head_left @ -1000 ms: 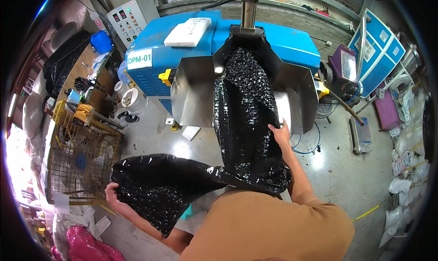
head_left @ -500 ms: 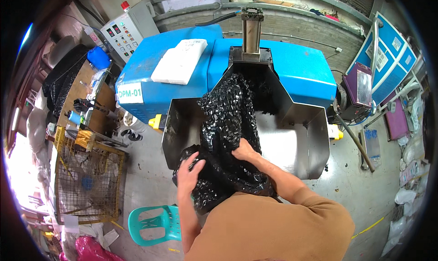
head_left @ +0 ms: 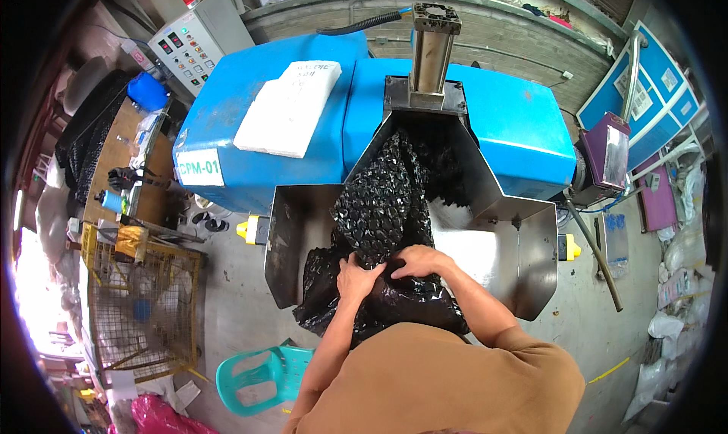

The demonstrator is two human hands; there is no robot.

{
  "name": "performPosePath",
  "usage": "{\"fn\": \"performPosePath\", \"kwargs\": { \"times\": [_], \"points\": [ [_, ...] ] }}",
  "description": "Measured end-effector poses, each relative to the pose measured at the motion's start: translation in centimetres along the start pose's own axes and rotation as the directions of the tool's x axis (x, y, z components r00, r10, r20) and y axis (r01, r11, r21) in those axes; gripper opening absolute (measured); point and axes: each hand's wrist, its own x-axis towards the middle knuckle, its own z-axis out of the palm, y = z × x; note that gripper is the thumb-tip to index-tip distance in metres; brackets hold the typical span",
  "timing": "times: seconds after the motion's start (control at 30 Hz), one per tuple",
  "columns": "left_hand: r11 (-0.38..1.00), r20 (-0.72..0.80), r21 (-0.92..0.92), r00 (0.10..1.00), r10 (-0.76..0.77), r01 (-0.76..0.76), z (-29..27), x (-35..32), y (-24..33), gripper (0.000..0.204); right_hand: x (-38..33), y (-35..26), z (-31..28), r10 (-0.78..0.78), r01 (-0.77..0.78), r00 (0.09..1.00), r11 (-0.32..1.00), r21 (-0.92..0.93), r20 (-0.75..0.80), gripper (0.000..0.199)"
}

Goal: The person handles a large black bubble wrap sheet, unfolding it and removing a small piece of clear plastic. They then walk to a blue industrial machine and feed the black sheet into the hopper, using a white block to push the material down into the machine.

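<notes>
A glossy black sheet of bubble wrap (head_left: 371, 206) runs from the narrow back of a steel hopper (head_left: 523, 248) down toward my body. My left hand (head_left: 358, 278) is closed on the bubble wrap, with its fingertips buried in the folds. Close beside it, my right hand (head_left: 421, 262) also grips the film, its thumb and fingers bent into the crease. More black film (head_left: 402, 305) is bunched below both hands and hangs over the hopper's front edge, against my shirt. The far end of the sheet goes into the dark opening under a metal cylinder (head_left: 431, 55).
The blue machine housing (head_left: 523, 130) stands behind the hopper, with white sheets (head_left: 284, 115) lying on top. A control cabinet (head_left: 193, 47) is at the back left. To the left are a yellow-framed wire cage (head_left: 140, 305) and a teal plastic chair (head_left: 262, 381). A long bar (head_left: 595, 259) leans at the right.
My left hand has moved right and taken hold of the bubble wrap beside my right hand. The right hand has shifted slightly down. The sheet's upper part is drawn into a bulge.
</notes>
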Motion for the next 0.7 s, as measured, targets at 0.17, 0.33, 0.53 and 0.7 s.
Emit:
{"fn": "performPosePath", "kwargs": {
  "times": [0.17, 0.33, 0.53, 0.7],
  "points": [
    [0.995, -0.100, -0.073, 0.993, 0.056, -0.063, 1.3, 0.4, -1.7, 0.077, -3.2, -4.3, -7.9, 0.095, -0.038, 0.952, 0.980, 0.195, -0.292, 0.043],
    [0.979, -0.079, -0.168, 0.992, 0.101, -0.113, 1.1, 0.3, -2.9, 0.067, -1.2, -9.3, -13.9, 0.091, 0.196, 0.763, 0.911, 0.364, -0.640, 0.019],
    [0.967, -0.048, -0.218, 0.991, 0.122, -0.129, 1.6, 1.0, -3.9, 0.062, 8.9, -16.3, -18.1, -0.319, 0.117, 0.520, 0.945, -0.305, -0.792, 0.059],
    [0.971, -0.104, -0.186, 0.985, 0.134, -0.151, 2.4, 1.3, -4.6, 0.058, 18.9, -21.3, -18.8, -0.316, -0.150, 0.551, 0.873, -0.464, -0.772, 0.081]
  ]
}}
